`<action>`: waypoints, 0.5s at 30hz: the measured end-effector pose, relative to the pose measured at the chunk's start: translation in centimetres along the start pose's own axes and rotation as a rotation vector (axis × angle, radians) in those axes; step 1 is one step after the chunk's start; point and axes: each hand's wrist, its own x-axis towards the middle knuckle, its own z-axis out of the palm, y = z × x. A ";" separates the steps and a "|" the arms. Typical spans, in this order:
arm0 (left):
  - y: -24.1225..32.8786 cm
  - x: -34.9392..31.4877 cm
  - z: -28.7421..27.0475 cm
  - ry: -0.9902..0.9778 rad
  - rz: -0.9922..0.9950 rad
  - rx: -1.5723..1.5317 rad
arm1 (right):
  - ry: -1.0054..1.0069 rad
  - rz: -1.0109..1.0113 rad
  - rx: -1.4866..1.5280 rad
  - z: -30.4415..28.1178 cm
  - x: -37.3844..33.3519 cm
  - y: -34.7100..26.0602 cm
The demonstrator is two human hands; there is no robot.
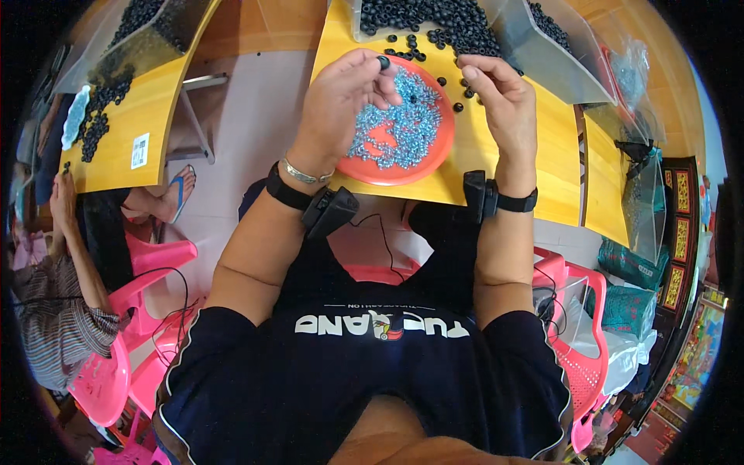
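Left hand: pinching black bead at far side of red plate | Right hand: pinched nearly closed, contents unclear | Plate: on yellow table, bearing bluish pieces | Loose beads: beside it

**Your left hand and right hand raised in front of you, apart from each other**

Both your arms reach forward, elbows bent. Your left forearm slants inward to the left wrist; there the thumb and forefinger close in a pinch, while the other fingers fan loosely toward your right. Your right forearm runs nearly straight ahead to the right wrist. On that side, thumb and forefinger point toward your left, their tips close together; whether they touch is unclear.
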 end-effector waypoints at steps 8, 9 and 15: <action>0.3 -0.1 0.4 0.021 0.042 0.033 | -0.152 0.196 -0.258 0.3 -0.1 1.9; 0.2 0.0 0.3 0.019 0.033 0.023 | -0.151 0.197 -0.258 0.5 -0.1 1.9; -0.1 0.2 -0.3 0.012 0.011 0.011 | -0.338 -0.158 -0.786 2.3 -0.7 0.9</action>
